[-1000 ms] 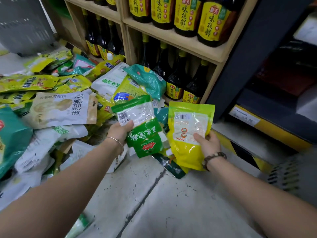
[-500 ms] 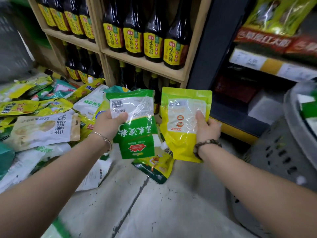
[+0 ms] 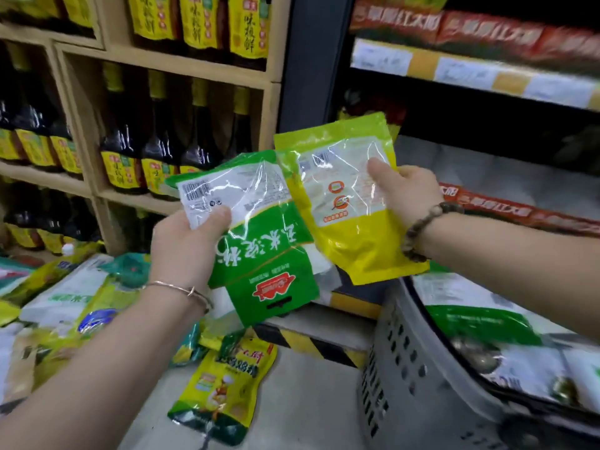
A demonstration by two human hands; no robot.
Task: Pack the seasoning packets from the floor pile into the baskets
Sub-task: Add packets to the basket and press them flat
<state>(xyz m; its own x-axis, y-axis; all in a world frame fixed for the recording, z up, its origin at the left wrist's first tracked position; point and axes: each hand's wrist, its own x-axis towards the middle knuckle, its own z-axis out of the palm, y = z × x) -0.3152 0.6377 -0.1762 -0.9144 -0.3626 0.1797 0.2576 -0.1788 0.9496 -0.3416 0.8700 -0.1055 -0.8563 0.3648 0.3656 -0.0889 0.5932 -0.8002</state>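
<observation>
My left hand [image 3: 186,245] grips a green and white packet [image 3: 259,241] by its upper left edge, upside down, in the middle of the view. My right hand [image 3: 406,190] pinches a yellow packet [image 3: 344,203] by its right side, its lower corner just above the rim of the grey basket [image 3: 409,362] at the lower right. The two packets overlap slightly. Inside the basket lie several white and green packets [image 3: 480,323]. The floor pile [image 3: 71,303] of packets spreads at the lower left, partly hidden by my left arm.
A single yellow-green packet [image 3: 224,384] lies on the grey floor below my hands. Wooden shelves with dark sauce bottles [image 3: 159,147] stand behind. A dark shelf unit with red packages [image 3: 487,30] rises at the right, above a yellow-black striped kerb [image 3: 311,342].
Both hands lifted their packets off the floor pile and carried them up and to the right. The yellow packet now hangs over the basket's rim, and the basket has come into view.
</observation>
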